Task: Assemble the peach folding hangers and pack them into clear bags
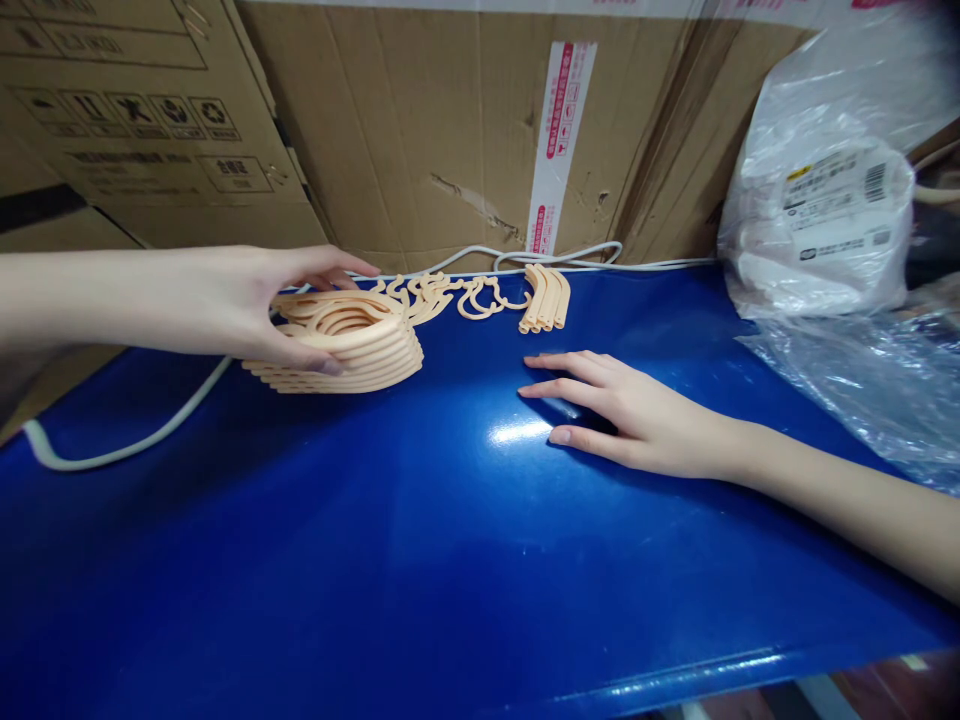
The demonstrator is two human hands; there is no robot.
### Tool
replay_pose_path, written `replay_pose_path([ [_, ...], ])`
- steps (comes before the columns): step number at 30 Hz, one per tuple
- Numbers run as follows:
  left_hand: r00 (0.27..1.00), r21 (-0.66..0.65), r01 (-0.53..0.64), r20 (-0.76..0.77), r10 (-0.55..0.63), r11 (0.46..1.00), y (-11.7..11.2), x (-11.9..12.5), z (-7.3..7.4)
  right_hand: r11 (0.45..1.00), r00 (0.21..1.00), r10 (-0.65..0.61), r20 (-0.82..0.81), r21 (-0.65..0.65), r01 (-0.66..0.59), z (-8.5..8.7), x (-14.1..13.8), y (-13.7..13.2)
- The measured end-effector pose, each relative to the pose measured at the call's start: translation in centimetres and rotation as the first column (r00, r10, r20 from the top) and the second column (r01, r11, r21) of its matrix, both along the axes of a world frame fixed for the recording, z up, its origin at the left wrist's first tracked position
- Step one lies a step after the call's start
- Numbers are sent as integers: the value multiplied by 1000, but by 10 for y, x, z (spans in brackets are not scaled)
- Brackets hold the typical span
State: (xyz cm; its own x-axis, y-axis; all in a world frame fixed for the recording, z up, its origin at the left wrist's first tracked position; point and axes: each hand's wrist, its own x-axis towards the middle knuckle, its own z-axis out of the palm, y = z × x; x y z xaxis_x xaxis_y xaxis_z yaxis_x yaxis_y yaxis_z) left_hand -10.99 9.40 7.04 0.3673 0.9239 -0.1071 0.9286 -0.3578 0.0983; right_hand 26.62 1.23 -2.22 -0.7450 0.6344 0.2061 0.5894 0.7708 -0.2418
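My left hand (300, 300) is around the left end of a neat stack of beige plastic hanger parts (375, 355), its thumb against the near side and its fingers over the far side. The stack's left end is partly hidden by the hand. Just behind and to the right lie several loose beige hooks (480, 300). Beside them is a small row of short curved beige tubes (546, 300). My right hand (622, 410) is open above the blue table surface (450, 560), fingers spread and pointing left, nearest to the tubes and holding nothing.
Large cardboard boxes (420, 130) stand along the back, with another carton (150, 110) at the left. A white cable (150, 440) runs along the table's back edge and loops at the left. At right sit a plastic-wrapped white roll (840, 220) and clear plastic film (870, 390).
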Motion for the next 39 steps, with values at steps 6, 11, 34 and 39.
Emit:
replay_pose_path([
  [6, 999, 22, 47, -3, -47, 999, 2, -6, -2, 1000, 1000, 1, -2, 2, -1, -1, 0, 0],
  [11, 999, 8, 49, 0, -49, 999, 0, -4, -1, 1000, 1000, 5, 0, -2, -5, 0, 0, 0],
  [34, 973, -17, -55, 225, 57, 998, 10, -38, 7, 1000, 1000, -4, 1, -8, 4, 0, 0, 0],
  [39, 960, -68, -123, 243, 136, 990, 14, -68, 4, 1000, 1000, -8, 5, -8, 9, 1, -1, -1],
])
